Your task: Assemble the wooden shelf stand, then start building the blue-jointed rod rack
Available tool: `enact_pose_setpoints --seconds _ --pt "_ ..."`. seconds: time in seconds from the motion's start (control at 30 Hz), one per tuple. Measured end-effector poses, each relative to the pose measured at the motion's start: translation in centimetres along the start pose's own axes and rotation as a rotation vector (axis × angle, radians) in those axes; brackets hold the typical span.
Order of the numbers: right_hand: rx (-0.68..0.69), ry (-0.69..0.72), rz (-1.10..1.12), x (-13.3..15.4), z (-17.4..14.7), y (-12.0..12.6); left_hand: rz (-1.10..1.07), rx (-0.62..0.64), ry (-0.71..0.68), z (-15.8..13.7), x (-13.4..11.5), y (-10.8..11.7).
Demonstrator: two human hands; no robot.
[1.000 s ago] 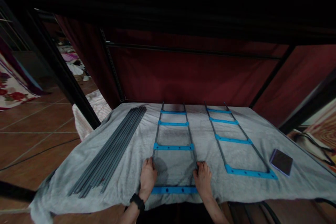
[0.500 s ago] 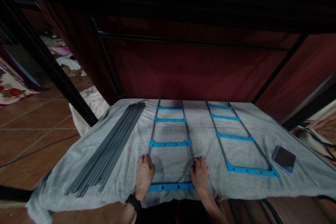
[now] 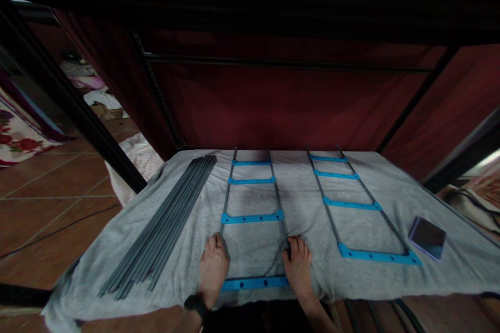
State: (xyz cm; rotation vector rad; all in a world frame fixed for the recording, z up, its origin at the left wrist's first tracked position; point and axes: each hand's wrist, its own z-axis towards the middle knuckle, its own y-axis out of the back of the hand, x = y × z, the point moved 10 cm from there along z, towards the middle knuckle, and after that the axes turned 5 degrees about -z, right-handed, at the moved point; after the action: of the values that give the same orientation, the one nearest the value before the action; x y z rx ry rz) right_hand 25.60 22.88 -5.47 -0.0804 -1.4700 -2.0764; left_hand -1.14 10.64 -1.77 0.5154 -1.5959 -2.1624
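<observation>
On the cloth [image 3: 250, 243], between the rods [image 3: 164, 226] and the right frame [image 3: 352, 204], lies the left frame [image 3: 252, 218]; the left hand [image 3: 214, 263] and right hand [image 3: 298, 261], fingers curled nearly closed, each grip one of its side bars [image 3: 277, 197] by the near rung [image 3: 253, 283]

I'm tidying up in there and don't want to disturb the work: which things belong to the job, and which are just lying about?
Job in hand:
- left frame, with the left hand and right hand at its sides
- right frame, likely, being similar
- rods, probably

Lying about, apparently:
- phone
- striped cloth
</observation>
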Motion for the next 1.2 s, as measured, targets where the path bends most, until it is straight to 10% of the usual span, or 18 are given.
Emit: enact_pose_setpoints --seconds 0.9,1.2 --pt "0.03 0.016 0.016 0.4 1.1 0.8 -0.054 0.05 0.052 0.1 0.2 -0.1" --pt "-0.108 -0.047 0.007 -5.7 4.3 5.6 -0.079 0.112 0.049 0.2 0.2 0.6"
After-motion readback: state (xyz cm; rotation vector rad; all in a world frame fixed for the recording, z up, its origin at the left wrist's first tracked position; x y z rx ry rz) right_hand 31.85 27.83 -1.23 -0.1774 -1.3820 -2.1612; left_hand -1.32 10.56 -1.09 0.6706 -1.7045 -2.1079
